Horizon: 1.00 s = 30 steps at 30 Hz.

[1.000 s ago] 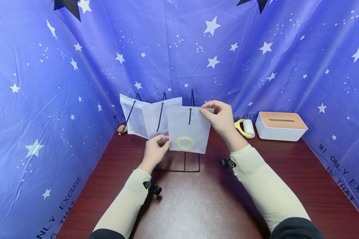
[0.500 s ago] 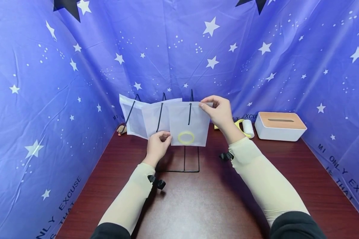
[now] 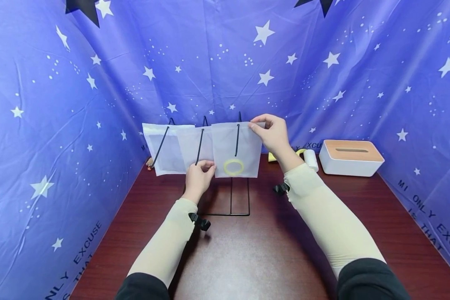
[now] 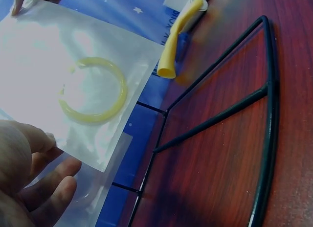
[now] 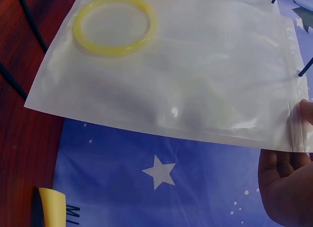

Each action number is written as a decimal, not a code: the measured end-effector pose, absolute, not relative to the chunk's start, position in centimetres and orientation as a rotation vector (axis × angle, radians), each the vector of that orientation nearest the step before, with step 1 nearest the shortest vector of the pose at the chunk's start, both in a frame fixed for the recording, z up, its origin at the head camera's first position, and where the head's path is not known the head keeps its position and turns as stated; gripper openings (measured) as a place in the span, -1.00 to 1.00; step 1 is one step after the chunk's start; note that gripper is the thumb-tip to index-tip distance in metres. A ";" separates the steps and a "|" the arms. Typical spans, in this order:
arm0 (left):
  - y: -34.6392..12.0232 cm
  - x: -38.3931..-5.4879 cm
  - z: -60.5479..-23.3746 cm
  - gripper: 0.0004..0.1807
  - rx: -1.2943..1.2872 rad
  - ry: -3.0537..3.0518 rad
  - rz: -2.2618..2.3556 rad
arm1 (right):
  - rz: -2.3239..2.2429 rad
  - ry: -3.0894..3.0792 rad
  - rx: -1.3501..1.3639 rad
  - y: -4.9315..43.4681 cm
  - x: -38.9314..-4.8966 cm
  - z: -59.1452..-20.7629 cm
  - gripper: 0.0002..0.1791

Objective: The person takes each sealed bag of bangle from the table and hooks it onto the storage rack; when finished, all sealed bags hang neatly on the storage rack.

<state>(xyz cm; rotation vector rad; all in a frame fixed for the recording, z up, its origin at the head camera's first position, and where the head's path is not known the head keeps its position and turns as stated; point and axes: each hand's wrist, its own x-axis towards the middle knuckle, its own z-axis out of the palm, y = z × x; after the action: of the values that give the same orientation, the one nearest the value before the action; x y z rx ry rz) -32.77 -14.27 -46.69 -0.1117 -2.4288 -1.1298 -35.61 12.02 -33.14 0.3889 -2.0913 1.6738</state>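
A translucent zip bag (image 3: 243,146) with a yellow ring (image 3: 233,167) inside hangs at the right hook of a black wire rack (image 3: 225,214); the hook's rod shows in front of the bag. My right hand (image 3: 273,131) pinches its top right corner between thumb and fingers. Low on the left edge, my left hand (image 3: 199,177) pinches the same bag, the thumb in front in the left wrist view. Two similar zip bags, a middle one (image 3: 189,143) and a left one (image 3: 163,152), hang on the other hooks, overlapping.
Behind my right wrist, a yellow-handled lint roller (image 3: 310,160) lies on the dark red table (image 3: 232,258). A white tissue box (image 3: 351,164) with a wooden lid stands right of it. A small brown object (image 3: 150,163) sits behind the left bag. Blue star-patterned cloth (image 3: 217,62) surrounds the table.
Both hands have moved the ring bag upward and back along its hook. The left bag has swung from tilted to nearly level. More of the rack's base now shows below the bags.
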 end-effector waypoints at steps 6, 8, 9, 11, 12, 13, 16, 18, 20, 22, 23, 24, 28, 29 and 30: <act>-14.3 -33.3 -46.6 -0.84 -0.110 -2.433 -1.112 | 1.676 -2.088 0.375 11.8 -36.1 -33.1 -0.82; -14.3 -33.4 -46.6 -0.84 -0.105 -2.432 -1.116 | 1.681 -2.084 0.369 11.8 -36.3 -33.1 -0.82; -14.3 -33.4 -46.7 -0.84 -0.101 -2.432 -1.118 | 1.685 -2.081 0.367 11.8 -36.3 -33.1 -0.82; -14.2 -33.4 -46.7 -0.84 -0.093 -2.435 -1.118 | 1.691 -2.075 0.362 11.8 -36.4 -33.2 -0.81; -14.2 -33.4 -46.7 -0.84 -0.091 -2.436 -1.118 | 1.693 -2.072 0.360 11.8 -36.4 -33.2 -0.80; -14.2 -33.5 -46.8 -0.83 -0.089 -2.437 -1.119 | 1.698 -2.071 0.355 11.8 -36.5 -33.2 -0.79; -14.2 -33.5 -46.8 -0.83 -0.084 -2.440 -1.118 | 1.709 -2.068 0.346 11.8 -36.5 -33.2 -0.79; -14.2 -33.6 -46.8 -0.83 -0.082 -2.442 -1.119 | 1.721 -2.072 0.338 11.8 -36.4 -33.1 -0.80; -14.1 -33.6 -46.8 -0.84 -0.080 -2.447 -1.119 | 1.731 -2.073 0.336 11.7 -36.1 -32.9 -0.80; -14.1 -33.6 -46.7 -0.84 -0.079 -2.452 -1.117 | 1.738 -2.074 0.339 11.5 -35.6 -32.4 -0.80; -14.1 -33.6 -46.7 -0.84 -0.080 -2.453 -1.116 | 1.739 -2.075 0.341 11.4 -35.2 -32.2 -0.80; -14.1 -33.6 -46.7 -0.84 -0.082 -2.452 -1.114 | 1.739 -2.075 0.345 11.4 -34.9 -31.9 -0.79; -14.1 -33.6 -46.8 -0.84 -0.083 -2.443 -1.096 | 1.735 -2.074 0.358 11.3 -34.3 -31.6 -0.77; -14.1 -33.6 -46.8 -0.85 -0.082 -2.439 -1.092 | 1.734 -2.074 0.358 11.4 -34.4 -31.8 -0.77; -14.1 -33.6 -46.9 -0.85 -0.079 -2.435 -1.088 | 1.734 -2.074 0.359 11.5 -34.6 -32.1 -0.76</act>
<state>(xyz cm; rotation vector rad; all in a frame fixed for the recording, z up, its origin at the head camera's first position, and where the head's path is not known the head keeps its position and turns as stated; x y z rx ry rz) -33.55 -14.13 -46.87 -0.0794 -2.4348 -1.0884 -34.63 11.49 -32.06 0.3590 -2.0740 1.7340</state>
